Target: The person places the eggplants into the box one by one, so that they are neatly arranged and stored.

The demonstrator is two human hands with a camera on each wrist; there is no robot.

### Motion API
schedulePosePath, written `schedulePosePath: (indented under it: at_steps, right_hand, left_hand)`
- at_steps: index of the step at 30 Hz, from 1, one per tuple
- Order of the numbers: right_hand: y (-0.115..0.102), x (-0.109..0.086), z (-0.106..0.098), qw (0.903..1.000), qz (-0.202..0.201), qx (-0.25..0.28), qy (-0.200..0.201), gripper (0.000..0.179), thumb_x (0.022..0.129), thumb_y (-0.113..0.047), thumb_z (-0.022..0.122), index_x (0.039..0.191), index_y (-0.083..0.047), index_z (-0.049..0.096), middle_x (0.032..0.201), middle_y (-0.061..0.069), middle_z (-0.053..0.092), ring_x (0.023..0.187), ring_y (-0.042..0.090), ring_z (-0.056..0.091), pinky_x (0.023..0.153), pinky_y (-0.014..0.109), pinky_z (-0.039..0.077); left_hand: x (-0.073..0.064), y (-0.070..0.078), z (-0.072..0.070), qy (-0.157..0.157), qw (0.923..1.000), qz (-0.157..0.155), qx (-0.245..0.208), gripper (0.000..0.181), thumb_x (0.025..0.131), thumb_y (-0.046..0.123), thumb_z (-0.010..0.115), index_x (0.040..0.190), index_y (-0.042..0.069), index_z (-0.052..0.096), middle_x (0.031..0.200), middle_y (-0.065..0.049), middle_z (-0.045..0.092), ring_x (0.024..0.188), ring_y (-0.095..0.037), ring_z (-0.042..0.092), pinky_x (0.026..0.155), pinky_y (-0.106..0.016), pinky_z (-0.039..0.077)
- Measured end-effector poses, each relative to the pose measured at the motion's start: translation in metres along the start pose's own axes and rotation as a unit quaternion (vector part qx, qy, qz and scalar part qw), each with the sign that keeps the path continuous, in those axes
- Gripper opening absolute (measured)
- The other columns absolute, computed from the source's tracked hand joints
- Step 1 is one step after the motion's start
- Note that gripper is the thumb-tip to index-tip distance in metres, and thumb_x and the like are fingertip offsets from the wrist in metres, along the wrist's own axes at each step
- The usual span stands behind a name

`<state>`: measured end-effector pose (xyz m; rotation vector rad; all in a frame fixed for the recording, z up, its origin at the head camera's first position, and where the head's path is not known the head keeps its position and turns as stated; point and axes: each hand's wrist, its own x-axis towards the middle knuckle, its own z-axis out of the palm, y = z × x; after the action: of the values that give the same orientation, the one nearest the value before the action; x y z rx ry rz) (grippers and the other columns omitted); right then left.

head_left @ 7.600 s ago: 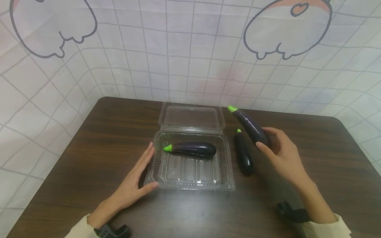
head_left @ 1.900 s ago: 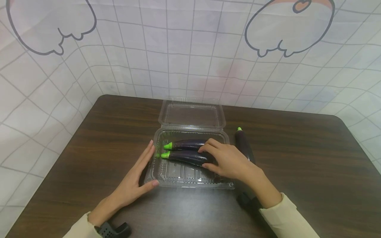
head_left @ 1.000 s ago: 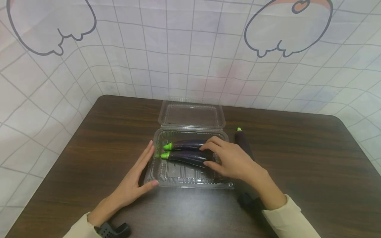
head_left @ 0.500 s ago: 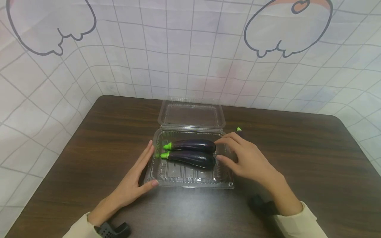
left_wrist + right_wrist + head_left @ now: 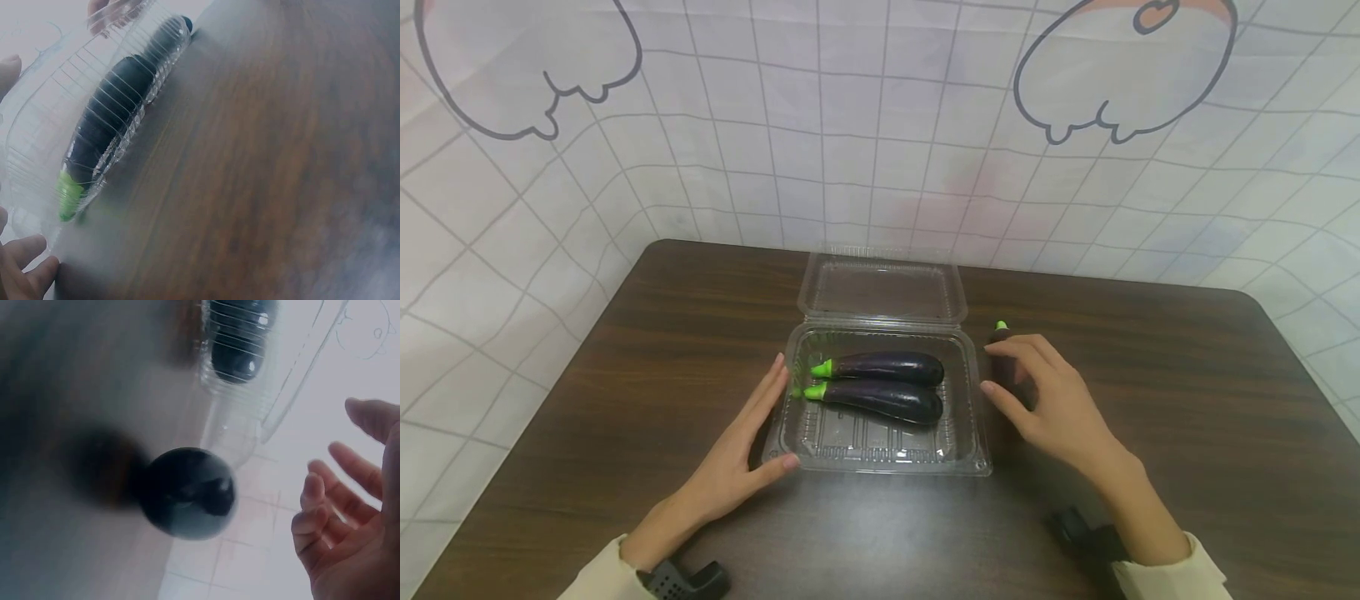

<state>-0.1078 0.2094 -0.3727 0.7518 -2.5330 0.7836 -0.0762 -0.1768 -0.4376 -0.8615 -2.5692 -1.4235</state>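
Two eggplants (image 5: pixel 887 402) lie side by side inside a clear plastic box (image 5: pixel 865 464), its lid (image 5: pixel 883 293) laid back. A third eggplant (image 5: pixel 1003 367) rests on the tabletop (image 5: pixel 1195 383) just right of the box, partly hidden by the right hand (image 5: pixel 1060 417), whose grip is apart. The left hand (image 5: pixel 730 467) touches the box's left edge, its grip also apart.

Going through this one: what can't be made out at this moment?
Head view: loose eggplant, fat end hidden by the right grip.
Left wrist view: left grip, cut off by the left edge.
Right wrist view: box, cut off by the top edge; dark patch, too blurred.
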Motion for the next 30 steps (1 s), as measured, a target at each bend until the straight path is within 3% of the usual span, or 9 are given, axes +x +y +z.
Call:
schedulePosePath:
  at_steps: [9,14,21,27,30]
  right_hand:
    - [0.004,-0.013,-0.001,0.9959,0.068,0.004,0.06,0.043,0.083,-0.011,0.072,0.123,-0.006,0.058,0.104,0.008,0.056,0.069,0.015,0.046,0.056,0.024,0.037]
    - [0.006,-0.022,-0.003,0.9896,0.13,0.015,0.058,0.045,0.087,-0.016,0.071,0.128,-0.007,0.055,0.113,0.007,0.058,0.072,0.015,0.048,0.056,0.022,0.039]
    - [0.009,-0.033,-0.004,0.9723,0.224,0.053,0.038,0.049,0.092,-0.029,0.065,0.135,-0.013,0.05,0.114,0.005,0.054,0.078,0.015,0.049,0.061,0.021,0.043]
    - [0.013,-0.041,-0.001,0.9611,0.263,0.079,0.025,0.054,0.093,-0.034,0.062,0.139,-0.011,0.045,0.12,0.008,0.052,0.075,0.016,0.047,0.052,0.024,0.041]
    - [0.016,-0.045,0.001,0.9544,0.278,0.106,0.026,0.055,0.095,-0.034,0.06,0.141,-0.01,0.041,0.124,0.008,0.051,0.08,0.015,0.046,0.055,0.023,0.04]
  left_hand:
    - [0.0,-0.002,0.0,-0.001,1.0,0.005,0.005,0.093,0.083,0.032,0.07,0.155,0.014,0.014,0.16,-0.007,0.004,0.145,-0.026,0.008,0.101,-0.07,0.018]
    - [0.0,-0.002,0.0,-0.001,1.0,0.007,0.003,0.092,0.084,0.032,0.07,0.155,0.014,0.014,0.16,-0.008,0.004,0.145,-0.027,0.008,0.101,-0.07,0.018]
    - [0.0,-0.002,0.0,0.0,1.0,0.008,0.003,0.092,0.084,0.033,0.07,0.155,0.014,0.014,0.16,-0.007,0.004,0.145,-0.026,0.008,0.102,-0.069,0.018]
    - [-0.001,-0.002,0.0,-0.001,1.0,0.005,0.005,0.093,0.083,0.032,0.07,0.155,0.015,0.014,0.161,-0.005,0.004,0.145,-0.026,0.008,0.102,-0.069,0.018]
    - [0.0,0.0,0.0,-0.002,1.0,0.004,0.005,0.093,0.083,0.031,0.07,0.155,0.015,0.014,0.161,-0.005,0.004,0.145,-0.026,0.008,0.102,-0.069,0.017]
